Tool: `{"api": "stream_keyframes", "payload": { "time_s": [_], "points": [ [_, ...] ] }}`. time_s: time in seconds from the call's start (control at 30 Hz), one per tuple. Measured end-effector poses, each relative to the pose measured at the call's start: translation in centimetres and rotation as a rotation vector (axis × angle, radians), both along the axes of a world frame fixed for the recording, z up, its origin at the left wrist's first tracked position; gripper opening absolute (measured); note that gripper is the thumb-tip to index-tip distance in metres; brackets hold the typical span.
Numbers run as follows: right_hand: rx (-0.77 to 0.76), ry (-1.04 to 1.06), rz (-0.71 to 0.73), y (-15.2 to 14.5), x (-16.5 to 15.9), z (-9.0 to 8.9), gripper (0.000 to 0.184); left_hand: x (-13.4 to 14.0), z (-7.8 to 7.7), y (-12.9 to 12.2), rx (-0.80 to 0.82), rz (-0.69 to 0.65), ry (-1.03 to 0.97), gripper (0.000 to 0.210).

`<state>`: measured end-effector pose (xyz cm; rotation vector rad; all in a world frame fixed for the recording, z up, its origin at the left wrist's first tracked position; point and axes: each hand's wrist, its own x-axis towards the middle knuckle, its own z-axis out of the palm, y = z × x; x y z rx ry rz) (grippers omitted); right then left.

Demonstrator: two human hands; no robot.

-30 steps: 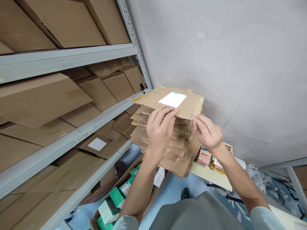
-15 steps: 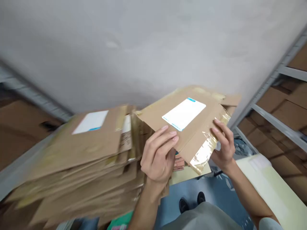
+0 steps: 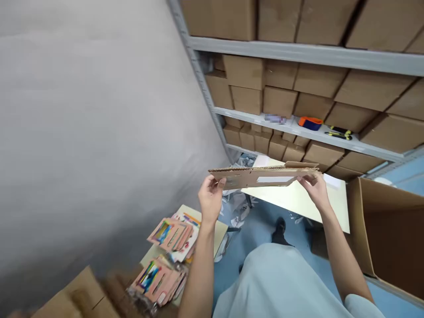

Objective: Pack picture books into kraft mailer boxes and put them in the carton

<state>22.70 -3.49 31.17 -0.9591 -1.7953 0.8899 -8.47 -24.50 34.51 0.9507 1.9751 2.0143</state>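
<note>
A flattened cardboard box (image 3: 243,179) with a white label is held up in front of me, seen almost edge-on. My left hand (image 3: 212,194) pinches its left end, thumb on the near face. At the opposite end, my right hand (image 3: 313,187) grips the corner with closed fingers. Behind and below the cardboard lies a pale yellow table (image 3: 298,201). Stacks of pink printed packs (image 3: 164,282) sit on another pale table to the left of my left arm.
Metal shelving (image 3: 298,53) filled with brown boxes (image 3: 281,70) spans the far side. An orange and navy item (image 3: 310,123) lies on a shelf edge. A large open carton (image 3: 356,221) stands at right. More cardboard (image 3: 79,296) is at lower left, beside the grey wall (image 3: 99,132).
My view has swung right, from the cardboard stack toward the shelves and table. The held cardboard came along in both hands and tipped from face-up to nearly edge-on.
</note>
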Motion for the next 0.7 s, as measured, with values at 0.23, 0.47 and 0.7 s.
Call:
{"api": "stream_keyframes", "payload": {
  "time_s": [0.23,0.47,0.7],
  "points": [
    [-0.39,-0.035,-0.122,8.6,11.7,-8.7,0.047,7.9,-9.2,18.2,-0.277,-0.259,-0.108,0.059],
    [-0.508,-0.125,-0.215,12.5,17.9,-15.8,0.044,14.5,-16.9,26.1,-0.502,-0.47,-0.195,0.045],
    [-0.672,-0.129,-0.278,12.4,19.2,-20.2,0.053,15.8,-19.2,30.5,-0.722,-0.642,-0.086,0.04]
  ]
}}
